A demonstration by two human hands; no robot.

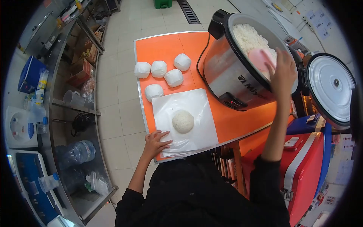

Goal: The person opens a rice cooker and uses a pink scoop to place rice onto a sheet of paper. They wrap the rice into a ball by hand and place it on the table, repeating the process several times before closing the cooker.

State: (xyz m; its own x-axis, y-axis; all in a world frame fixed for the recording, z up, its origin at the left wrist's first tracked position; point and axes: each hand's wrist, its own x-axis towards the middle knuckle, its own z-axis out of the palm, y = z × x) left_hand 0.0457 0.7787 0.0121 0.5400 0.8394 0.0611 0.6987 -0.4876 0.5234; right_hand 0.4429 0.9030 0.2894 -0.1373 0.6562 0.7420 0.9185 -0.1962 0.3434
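Note:
A domed mound of cooked rice (183,121) sits on a stack of white wrapping paper (204,132) at the table's near edge. My left hand (155,145) lies at the left edge of that paper, fingers spread and touching it, left of the mound. Inside the large rice cooker (238,75), my right hand (281,72) grips a pink bowl (260,57) against the white rice (247,37). Part of the bowl is hidden by my fingers. Several round paper-wrapped bundles (159,69) stand behind and left of the paper stack.
The orange table (159,45) carries all this; a black cord (200,64) runs beside the cooker. The cooker's open lid (329,87) hangs at right. Below it stands a red cooler box (298,162). Metal shelving (72,109) lines the left side, beyond the tiled floor (121,79).

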